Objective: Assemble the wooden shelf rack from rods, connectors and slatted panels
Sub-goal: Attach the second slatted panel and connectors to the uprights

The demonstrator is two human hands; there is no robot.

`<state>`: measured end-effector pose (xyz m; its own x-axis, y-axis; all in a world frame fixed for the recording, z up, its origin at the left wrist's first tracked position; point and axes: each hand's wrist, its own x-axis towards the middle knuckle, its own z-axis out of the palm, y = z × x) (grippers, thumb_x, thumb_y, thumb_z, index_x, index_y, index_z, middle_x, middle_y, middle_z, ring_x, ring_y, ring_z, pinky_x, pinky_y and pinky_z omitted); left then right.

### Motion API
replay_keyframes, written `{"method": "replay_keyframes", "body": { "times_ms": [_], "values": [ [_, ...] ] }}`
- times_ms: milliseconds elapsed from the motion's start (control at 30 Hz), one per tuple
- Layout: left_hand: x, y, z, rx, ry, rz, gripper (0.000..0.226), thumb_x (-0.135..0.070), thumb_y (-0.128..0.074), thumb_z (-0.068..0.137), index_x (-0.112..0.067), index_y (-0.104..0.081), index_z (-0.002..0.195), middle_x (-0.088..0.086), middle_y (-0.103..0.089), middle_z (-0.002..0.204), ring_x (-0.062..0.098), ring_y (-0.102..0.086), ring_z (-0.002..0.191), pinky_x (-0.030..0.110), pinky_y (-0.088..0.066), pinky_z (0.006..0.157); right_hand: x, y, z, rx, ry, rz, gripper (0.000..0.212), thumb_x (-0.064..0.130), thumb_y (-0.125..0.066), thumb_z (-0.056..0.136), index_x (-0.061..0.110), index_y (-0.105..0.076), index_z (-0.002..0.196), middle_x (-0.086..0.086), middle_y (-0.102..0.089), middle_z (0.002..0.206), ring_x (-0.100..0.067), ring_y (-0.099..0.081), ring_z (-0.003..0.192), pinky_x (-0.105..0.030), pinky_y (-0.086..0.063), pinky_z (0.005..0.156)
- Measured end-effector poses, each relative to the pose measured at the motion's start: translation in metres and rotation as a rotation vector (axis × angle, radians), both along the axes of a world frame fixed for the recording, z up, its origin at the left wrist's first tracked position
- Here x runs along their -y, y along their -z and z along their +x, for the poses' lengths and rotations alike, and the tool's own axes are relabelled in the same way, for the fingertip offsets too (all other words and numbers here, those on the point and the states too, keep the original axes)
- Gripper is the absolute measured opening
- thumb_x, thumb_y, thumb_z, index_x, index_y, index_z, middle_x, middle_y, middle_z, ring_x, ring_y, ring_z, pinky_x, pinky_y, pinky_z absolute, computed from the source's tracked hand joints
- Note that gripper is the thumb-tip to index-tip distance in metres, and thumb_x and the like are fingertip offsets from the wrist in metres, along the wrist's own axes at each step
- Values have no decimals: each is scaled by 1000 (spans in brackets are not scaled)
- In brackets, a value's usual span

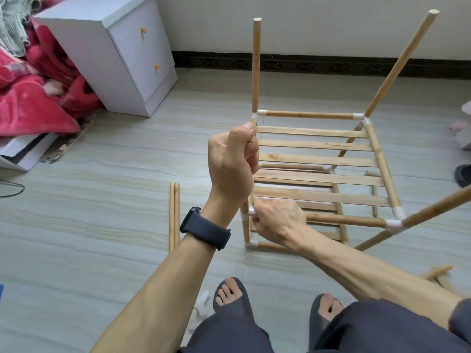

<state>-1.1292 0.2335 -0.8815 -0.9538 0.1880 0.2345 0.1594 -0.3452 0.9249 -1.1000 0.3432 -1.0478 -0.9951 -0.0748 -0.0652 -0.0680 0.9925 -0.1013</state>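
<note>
**Both hands on the rack's near-left corner, floor clutter all round**

The rack (318,159) stands on the floor from centre out to 3 o'clock, half built. It has a top slatted panel (316,178), a lower panel (318,207) under it and three upright rods sticking up.

The left hand (232,161) is a fist wrapped round the side rod (253,122) at centre, thumb up. The right hand (277,220) is just below it, fingers curled, pinching the white connector (251,212) at the near-left corner.

**Around:**
- two loose rods (174,215) lie side by side at 8 o'clock, near the rack but apart from it
- white cabinet (114,54) at 11 o'clock
- red blanket (30,98) at 9–10 o'clock, against the cabinet
- more rods (437,272) at 4 o'clock, partly behind the right forearm
- black watch (205,228) on the left wrist
- feet in dark sandals (230,296) at 6 o'clock

**Hidden or unclear:**
- the left fist covers most of the side rod
- the right hand and forearm block the front rail and part of the lower panel
- the upright at 3 o'clock is cut off by the frame edge
- small white bits (204,299) by the left foot are blurred, cannot tell what they are
- dark thing (462,175) at the right edge is cut off
</note>
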Motion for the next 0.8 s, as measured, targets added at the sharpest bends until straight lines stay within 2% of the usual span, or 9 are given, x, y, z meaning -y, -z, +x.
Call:
{"method": "replay_keyframes", "body": {
  "times_ms": [167,333,433,500,567,633,700,800],
  "values": [
    [0,0,-5,-2,130,5,41,-18,-41,85,-23,-30,46,-9,-22,44,9,-17,40,19,-16,44,-2,0,0,-2,16,15,23,39,-44,95,23,-60,102,-3,-70,95,-34,-66,87,-34,-34,64],
    [2,-6,-2,-12,79,-30,42,-21,-42,88,-21,-30,48,-7,-24,45,11,-19,42,23,-17,43,-2,-13,4,-7,3,-9,20,38,-45,94,21,-53,101,-4,-69,93,-34,-66,85,-37,-41,62],
    [1,-5,3,-25,-8,-77,47,-29,-43,93,-24,-33,47,-7,-27,46,10,-23,42,23,-23,42,-5,-19,16,-76,-79,-73,26,40,-56,91,19,-50,105,-3,-65,107,-29,-61,96,-40,-47,74],
    [0,-4,8,-42,-73,-128,55,-46,-45,96,-29,-35,44,-10,-29,44,7,-27,42,20,-28,42,-14,-22,27,-174,-74,-56,31,42,-59,88,19,-53,107,-2,-61,111,-27,-57,98,-38,-46,80],
    [-2,-3,11,-30,-93,-192,60,-64,-44,88,-29,-36,40,-13,-30,42,4,-29,41,16,-30,43,-28,-22,38,-271,15,4,36,52,-54,89,22,-55,108,0,-60,105,-25,-57,94,-38,-47,79],
    [-3,-2,12,18,-110,-235,63,-74,-44,79,-28,-36,37,-12,-30,41,4,-29,40,16,-30,42,-42,-20,48,-234,83,10,46,66,-41,92,26,-55,108,3,-62,101,-23,-58,93,-41,-46,79],
    [-6,-2,11,41,-133,-240,65,-77,-45,76,-27,-34,36,-12,-29,40,6,-28,39,17,-29,42,-49,-17,51,-115,62,-40,55,74,-22,93,30,-51,107,4,-63,97,-24,-61,91,-40,-42,75],
    [-7,1,6,37,-136,-221,63,-73,-47,76,-26,-32,37,-10,-26,41,9,-25,40,21,-26,41,-52,-13,45,-131,64,-113,59,77,-6,93,32,-44,91,5,-62,81,-23,-61,77,-37,-35,61]
  ]
}}
